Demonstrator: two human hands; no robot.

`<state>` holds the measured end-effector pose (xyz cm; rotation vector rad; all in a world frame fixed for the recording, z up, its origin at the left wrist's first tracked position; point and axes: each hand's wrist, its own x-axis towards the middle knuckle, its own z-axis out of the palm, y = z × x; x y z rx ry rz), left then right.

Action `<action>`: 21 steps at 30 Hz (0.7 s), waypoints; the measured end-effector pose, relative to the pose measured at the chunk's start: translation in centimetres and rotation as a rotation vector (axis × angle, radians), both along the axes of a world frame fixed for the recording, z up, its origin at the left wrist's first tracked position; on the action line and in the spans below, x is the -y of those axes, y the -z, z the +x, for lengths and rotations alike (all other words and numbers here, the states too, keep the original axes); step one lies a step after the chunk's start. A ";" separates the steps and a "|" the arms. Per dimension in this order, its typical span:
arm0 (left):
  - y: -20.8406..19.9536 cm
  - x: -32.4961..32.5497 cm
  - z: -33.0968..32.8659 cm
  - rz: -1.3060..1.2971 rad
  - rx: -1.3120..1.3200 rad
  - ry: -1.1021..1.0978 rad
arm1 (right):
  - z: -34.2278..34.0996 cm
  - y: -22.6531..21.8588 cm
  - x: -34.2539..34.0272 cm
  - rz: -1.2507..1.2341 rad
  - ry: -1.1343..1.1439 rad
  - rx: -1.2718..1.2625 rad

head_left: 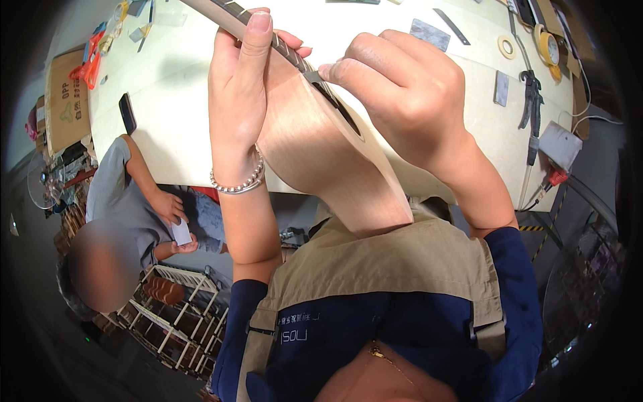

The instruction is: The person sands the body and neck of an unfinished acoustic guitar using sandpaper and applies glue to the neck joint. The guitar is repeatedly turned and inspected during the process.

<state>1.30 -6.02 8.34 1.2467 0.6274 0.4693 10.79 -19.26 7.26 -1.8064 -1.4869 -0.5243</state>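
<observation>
A bare-wood ukulele (315, 147) stands tilted between my chest and the table, its lower end against my beige apron (375, 258). My left hand (236, 94) is wrapped round its neck, with the thumb along the edge of the dark fretboard (284, 50). At the body end of that fretboard, near the sound hole (349, 120), my right hand (408, 87) is closed in a pinch. A small grey piece (313, 77), perhaps sandpaper, lies over the fretboard at its fingertips. The curled fingers partly hide that piece.
On the pale table (167, 120) lie a phone (127, 112), a grey sheet (430, 35), a tape roll (506, 47) and a black clamp-like tool (531, 100). A white box (560, 145) with cables hangs at the right edge. A co-worker (134, 194) sits at the left, holding a white piece.
</observation>
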 end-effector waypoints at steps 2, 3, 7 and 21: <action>-0.1 0.0 0.0 0.001 0.000 -0.002 | -0.1 0.0 0.2 -0.008 -0.012 0.001; -0.1 0.0 0.0 0.002 0.001 -0.002 | -0.2 0.2 0.3 -0.006 -0.019 -0.003; 0.0 0.0 -0.1 -0.020 0.020 0.002 | 0.1 0.1 0.3 0.005 -0.038 -0.033; -0.2 0.3 0.0 0.009 -0.006 -0.015 | 0.0 0.2 1.3 -0.084 -0.041 -0.075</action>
